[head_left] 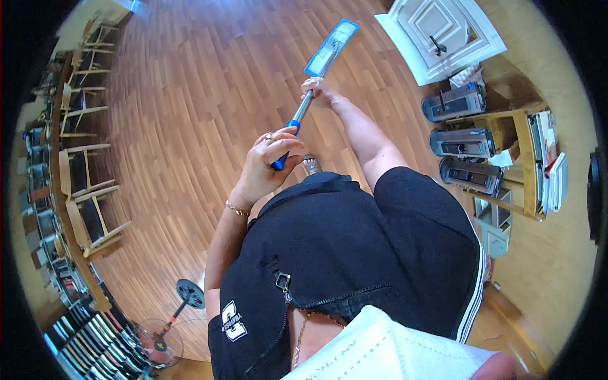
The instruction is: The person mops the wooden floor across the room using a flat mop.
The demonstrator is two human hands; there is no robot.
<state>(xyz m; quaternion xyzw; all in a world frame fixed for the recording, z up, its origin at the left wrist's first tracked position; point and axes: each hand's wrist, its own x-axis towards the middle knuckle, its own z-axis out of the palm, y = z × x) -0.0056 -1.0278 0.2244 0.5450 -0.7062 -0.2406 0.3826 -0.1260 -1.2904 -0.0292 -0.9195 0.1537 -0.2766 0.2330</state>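
Observation:
A flat mop slants away from me across the wood floor. Its blue-edged rectangular head [332, 48] lies on the boards at the top of the view, and its metal pole [304, 107] ends in a blue grip [280, 163] close to my body. My left hand [271, 158] is closed around the blue upper part of the handle. Farther down the pole, my right hand [320, 90] wraps round the metal just behind the mop head, arm stretched forward. My foot [311, 165] shows partly below the pole.
Wooden chairs [88, 164] line a long counter at left. A standing fan [190, 293] is behind on the left. To the right are a white door [440, 38], several grey-black machines [465, 143] and a wooden shelf [529, 164].

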